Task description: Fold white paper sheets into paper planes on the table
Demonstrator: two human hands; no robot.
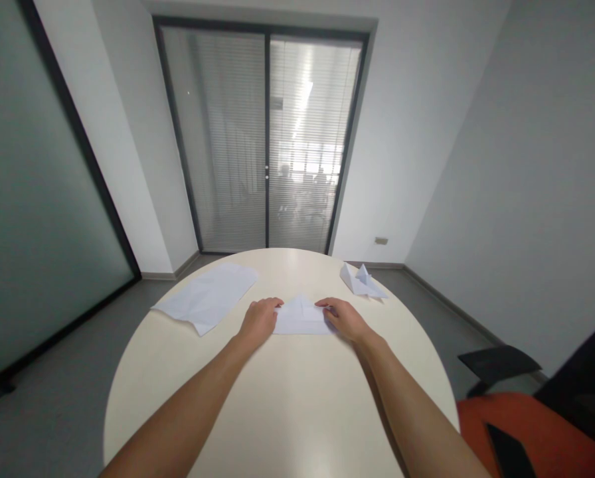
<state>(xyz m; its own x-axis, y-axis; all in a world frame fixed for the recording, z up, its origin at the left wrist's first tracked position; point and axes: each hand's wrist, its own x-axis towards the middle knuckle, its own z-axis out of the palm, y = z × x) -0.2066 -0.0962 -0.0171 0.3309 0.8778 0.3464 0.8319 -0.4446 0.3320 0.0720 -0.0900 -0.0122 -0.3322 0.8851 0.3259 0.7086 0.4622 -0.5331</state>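
A folded sheet of white paper [301, 321] lies on the round table in front of me, with a straight near edge and a peak at its far side. My left hand [261, 320] grips its left end, fingers closed at the edge. At the opposite end my right hand [344, 318] pinches the paper between thumb and fingers. Creases run across the middle of the sheet.
The round cream table [287, 398] fills the foreground. Creased white sheets [210, 292] lie at its left side, and a folded paper shape [363, 282] with raised points stands at the far right. An orange chair [521, 431] is beside the table on the right.
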